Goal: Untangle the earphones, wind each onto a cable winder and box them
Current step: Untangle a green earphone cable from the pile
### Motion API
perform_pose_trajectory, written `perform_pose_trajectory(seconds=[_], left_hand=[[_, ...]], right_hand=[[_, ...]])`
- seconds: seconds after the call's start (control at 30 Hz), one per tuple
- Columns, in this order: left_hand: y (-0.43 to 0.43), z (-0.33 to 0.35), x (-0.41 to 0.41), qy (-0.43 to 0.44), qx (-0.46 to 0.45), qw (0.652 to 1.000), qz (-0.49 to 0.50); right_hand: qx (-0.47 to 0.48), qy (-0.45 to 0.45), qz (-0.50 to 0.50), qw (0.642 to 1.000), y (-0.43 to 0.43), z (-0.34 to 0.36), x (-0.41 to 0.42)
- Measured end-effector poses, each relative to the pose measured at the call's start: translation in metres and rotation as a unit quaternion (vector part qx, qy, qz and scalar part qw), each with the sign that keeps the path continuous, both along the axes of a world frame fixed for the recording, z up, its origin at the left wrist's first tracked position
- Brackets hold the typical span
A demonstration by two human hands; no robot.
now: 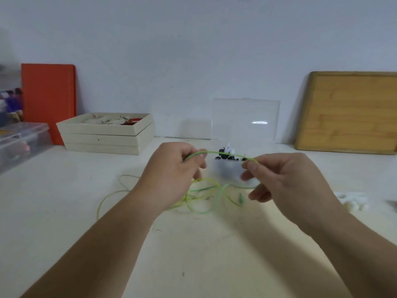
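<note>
The clear box [245,119] holds small dark pieces [226,157]; your left grip [169,168] and right grip [285,179] each pinch the green cable [212,152].

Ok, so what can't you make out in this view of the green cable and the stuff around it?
Head view only:
- Green cable: the tangle on the table runs behind the left hand, and the pinched spots are hidden by that hand and the right hand.
- Dark pieces in the clear box: too small and blurred to identify.
- White objects: blurred, possibly winders.
- Plastic bin: cut off by the left edge.
</note>
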State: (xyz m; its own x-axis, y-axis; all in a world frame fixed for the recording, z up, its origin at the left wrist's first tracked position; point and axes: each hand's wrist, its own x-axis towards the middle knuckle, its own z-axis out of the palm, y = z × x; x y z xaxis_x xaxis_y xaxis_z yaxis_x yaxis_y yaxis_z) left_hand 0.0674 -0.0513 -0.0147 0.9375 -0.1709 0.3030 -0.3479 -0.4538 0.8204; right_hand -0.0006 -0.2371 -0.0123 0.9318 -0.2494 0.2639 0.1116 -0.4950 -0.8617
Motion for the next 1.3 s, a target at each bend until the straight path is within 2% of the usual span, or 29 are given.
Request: perform_pose_trajectory(seconds=[0.17, 0.3, 0.4, 0.47, 0.53, 0.63, 0.73, 0.8, 0.9, 0.97, 1.07, 1.13, 1.23, 1.3], left_hand=[[0.013, -0.004, 0.011, 0.009, 0.006, 0.996, 0.084], [0.027, -0.003, 0.019, -0.011, 0.006, 0.989, 0.15], [0.031, -0.004, 0.02, -0.026, 0.112, 0.979, 0.167], [0.031, -0.004, 0.018, -0.036, 0.168, 0.969, 0.176], [0.032, -0.002, 0.017, -0.055, 0.181, 0.965, 0.182], [0.027, 0.005, 0.011, -0.089, 0.149, 0.975, 0.139], [0.015, 0.009, 0.001, -0.101, 0.167, 0.978, 0.072], [0.007, 0.006, -0.003, -0.104, 0.2, 0.973, 0.046], [-0.002, 0.003, -0.008, -0.129, 0.231, 0.964, 0.027], [-0.005, 0.002, -0.012, -0.14, 0.234, 0.962, -0.002], [-0.011, 0.003, -0.018, -0.154, 0.228, 0.96, -0.055], [-0.012, 0.003, -0.019, -0.159, 0.208, 0.963, -0.063], [-0.008, 0.003, -0.013, -0.163, 0.182, 0.969, -0.024], [-0.005, 0.001, -0.01, -0.161, 0.174, 0.971, -0.007]], right_hand=[[0.145, -0.045, -0.044, 0.987, -0.014, 0.007, 0.004], [0.285, -0.09, -0.139, 0.944, -0.039, 0.015, 0.008], [0.366, -0.09, -0.22, 0.9, -0.055, 0.016, 0.01], [0.382, -0.08, -0.256, 0.885, -0.062, 0.016, 0.011], [0.343, -0.05, -0.269, 0.898, -0.064, 0.016, 0.01], [0.153, 0.008, -0.253, 0.955, -0.057, 0.018, 0.007], [-0.018, -0.015, -0.247, 0.969, -0.042, 0.018, 0.0], [-0.083, -0.039, -0.194, 0.977, -0.031, 0.02, -0.004], [-0.217, -0.087, -0.032, 0.972, -0.013, 0.017, -0.013], [-0.225, -0.098, 0.067, 0.967, -0.003, 0.013, -0.016], [-0.229, -0.07, 0.127, 0.963, 0.004, 0.0, -0.011], [-0.212, -0.079, 0.102, 0.969, 0.005, -0.006, -0.007], [-0.167, -0.131, 0.014, 0.977, 0.002, -0.005, -0.005], [-0.166, -0.105, 0.034, 0.98, 0.002, -0.001, -0.008]])
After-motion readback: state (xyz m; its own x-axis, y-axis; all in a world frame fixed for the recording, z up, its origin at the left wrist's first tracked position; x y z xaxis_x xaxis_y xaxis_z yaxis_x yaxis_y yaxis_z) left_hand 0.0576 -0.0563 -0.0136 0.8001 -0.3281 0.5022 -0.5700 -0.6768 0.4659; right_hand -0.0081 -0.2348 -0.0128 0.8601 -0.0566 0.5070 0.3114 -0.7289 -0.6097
